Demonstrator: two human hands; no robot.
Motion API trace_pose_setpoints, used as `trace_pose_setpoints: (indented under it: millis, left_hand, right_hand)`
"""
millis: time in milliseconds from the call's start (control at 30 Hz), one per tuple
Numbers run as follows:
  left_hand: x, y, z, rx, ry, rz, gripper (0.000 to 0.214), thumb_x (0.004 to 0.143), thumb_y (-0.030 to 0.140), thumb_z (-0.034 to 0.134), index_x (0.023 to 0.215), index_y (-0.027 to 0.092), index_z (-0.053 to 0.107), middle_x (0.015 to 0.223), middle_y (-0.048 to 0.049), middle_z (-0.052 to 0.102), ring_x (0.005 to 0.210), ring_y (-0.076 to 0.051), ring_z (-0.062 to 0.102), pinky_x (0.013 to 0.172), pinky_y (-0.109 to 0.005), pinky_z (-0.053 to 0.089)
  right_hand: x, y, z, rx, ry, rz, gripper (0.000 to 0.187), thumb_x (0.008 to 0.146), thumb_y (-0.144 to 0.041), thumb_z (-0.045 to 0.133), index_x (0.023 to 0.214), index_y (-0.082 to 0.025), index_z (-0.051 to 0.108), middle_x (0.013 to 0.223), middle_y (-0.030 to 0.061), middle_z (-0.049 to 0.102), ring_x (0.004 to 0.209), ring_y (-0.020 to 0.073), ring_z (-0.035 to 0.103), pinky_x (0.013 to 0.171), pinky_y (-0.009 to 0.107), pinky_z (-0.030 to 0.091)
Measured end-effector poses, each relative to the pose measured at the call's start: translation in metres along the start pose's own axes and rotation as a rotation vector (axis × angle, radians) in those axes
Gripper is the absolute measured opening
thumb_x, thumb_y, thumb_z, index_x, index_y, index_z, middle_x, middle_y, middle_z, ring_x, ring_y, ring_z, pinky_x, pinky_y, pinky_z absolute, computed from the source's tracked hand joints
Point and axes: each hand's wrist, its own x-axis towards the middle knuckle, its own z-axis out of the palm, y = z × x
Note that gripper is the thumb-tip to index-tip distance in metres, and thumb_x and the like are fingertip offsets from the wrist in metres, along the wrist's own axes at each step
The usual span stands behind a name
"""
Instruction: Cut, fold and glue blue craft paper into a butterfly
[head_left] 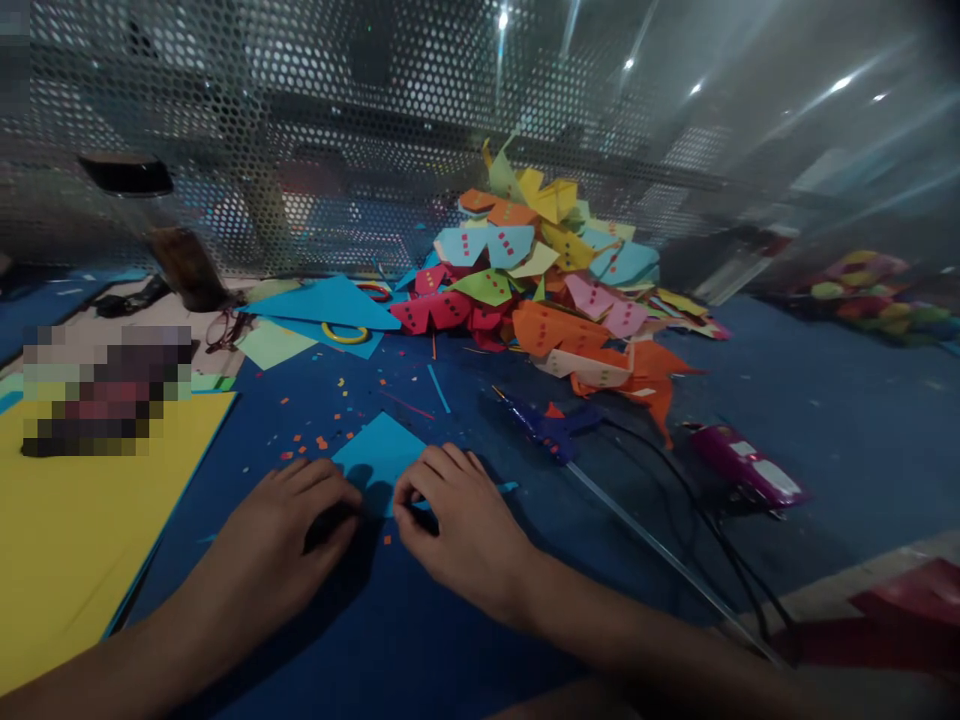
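A light blue paper square point(381, 452) lies on the dark blue table top point(825, 420), just in front of me. My left hand point(289, 520) rests on the table at the paper's near left corner, fingers curled down onto its edge. My right hand point(457, 520) pinches the paper's near edge between thumb and forefinger. Both hands are closed on that sheet. Small bits of cut paper point(322, 440) lie scattered around it.
A heap of folded coloured paper shapes point(555, 290) rises behind. A blue glue gun point(551, 428) with a glue stick and black cable lies to the right, beside a purple tool point(746, 470). Yellow sheets point(67, 520) cover the left; a perforated metal screen point(300, 120) stands behind.
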Motion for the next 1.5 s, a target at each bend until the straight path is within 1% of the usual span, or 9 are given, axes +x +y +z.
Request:
trace_pose_setpoints:
  millis: [100,200,333,433,533,700,967,1233,1500]
  left_hand:
    - [0.007,0.008,0.000,0.037,-0.022,-0.105,0.015,0.092,0.023,0.053,0.085,0.023,0.066,0.087,-0.0010,0.071,0.084,-0.022,0.065,0.081,-0.039,0.045]
    - [0.011,0.014,0.000,0.112,-0.018,-0.153,0.014,0.090,0.024,0.055,0.082,0.024,0.066,0.084,-0.0003,0.071,0.084,-0.024,0.065,0.085,-0.043,0.042]
    - [0.013,0.019,0.002,0.175,-0.003,-0.168,0.014,0.088,0.023,0.055,0.080,0.024,0.066,0.086,-0.0010,0.073,0.087,-0.027,0.063,0.081,-0.041,0.039]
    - [0.013,0.021,0.004,0.179,0.010,-0.162,0.011,0.087,0.021,0.056,0.080,0.024,0.065,0.087,-0.0008,0.072,0.090,-0.028,0.062,0.082,-0.042,0.038]
    - [0.013,0.022,0.006,0.192,0.024,-0.134,0.011,0.087,0.020,0.057,0.080,0.023,0.064,0.087,-0.0006,0.071,0.091,-0.027,0.061,0.084,-0.042,0.038]
    - [0.014,0.023,0.007,0.220,0.026,-0.134,0.010,0.085,0.017,0.057,0.077,0.022,0.060,0.082,-0.0013,0.069,0.088,-0.027,0.060,0.080,-0.042,0.039]
    - [0.009,0.019,0.003,0.235,0.047,-0.142,0.010,0.081,0.017,0.057,0.075,0.023,0.062,0.080,-0.0002,0.071,0.086,-0.026,0.061,0.075,-0.039,0.038]
    - [-0.002,0.008,-0.003,0.181,0.041,-0.177,0.011,0.085,0.022,0.059,0.075,0.025,0.062,0.081,-0.0005,0.071,0.088,-0.029,0.061,0.079,-0.042,0.039]
    - [-0.006,0.004,-0.006,0.137,0.047,-0.186,0.013,0.087,0.025,0.056,0.076,0.025,0.063,0.081,-0.0017,0.069,0.087,-0.029,0.058,0.078,-0.042,0.037]
  right_hand:
    - [0.000,0.000,-0.001,-0.005,-0.010,-0.006,0.009,0.092,-0.014,0.065,0.088,-0.022,0.063,0.097,0.0007,0.068,0.098,0.0202,0.058,0.087,0.037,0.038]
    - [0.000,0.000,-0.001,-0.015,-0.002,-0.012,0.009,0.093,-0.015,0.064,0.088,-0.022,0.063,0.098,0.0007,0.067,0.099,0.0205,0.057,0.086,0.037,0.038]
    - [-0.001,0.001,0.000,-0.024,0.016,-0.023,0.009,0.093,-0.015,0.062,0.088,-0.022,0.062,0.097,0.0007,0.066,0.099,0.0206,0.057,0.085,0.037,0.038]
    - [-0.001,0.002,0.001,-0.024,0.018,-0.025,0.009,0.094,-0.015,0.061,0.088,-0.022,0.062,0.097,0.0010,0.066,0.099,0.0208,0.057,0.086,0.038,0.038]
    - [-0.001,0.001,0.001,-0.024,0.010,-0.020,0.009,0.094,-0.016,0.061,0.088,-0.022,0.062,0.097,0.0008,0.066,0.099,0.0208,0.057,0.086,0.038,0.038]
    - [-0.002,0.001,0.000,-0.022,-0.004,-0.022,0.008,0.094,-0.015,0.062,0.090,-0.022,0.062,0.099,0.0008,0.066,0.101,0.0209,0.056,0.086,0.038,0.038]
    - [-0.001,0.001,-0.001,-0.021,-0.008,-0.026,0.009,0.096,-0.016,0.063,0.089,-0.022,0.062,0.098,0.0017,0.067,0.099,0.0210,0.057,0.085,0.038,0.038]
    - [-0.001,0.000,-0.002,0.004,-0.013,-0.014,0.009,0.095,-0.015,0.063,0.088,-0.022,0.062,0.098,0.0010,0.067,0.100,0.0209,0.057,0.088,0.038,0.039]
    - [-0.002,0.001,-0.003,0.011,-0.015,-0.016,0.010,0.094,-0.014,0.063,0.089,-0.022,0.062,0.099,0.0007,0.067,0.099,0.0209,0.057,0.088,0.038,0.040]
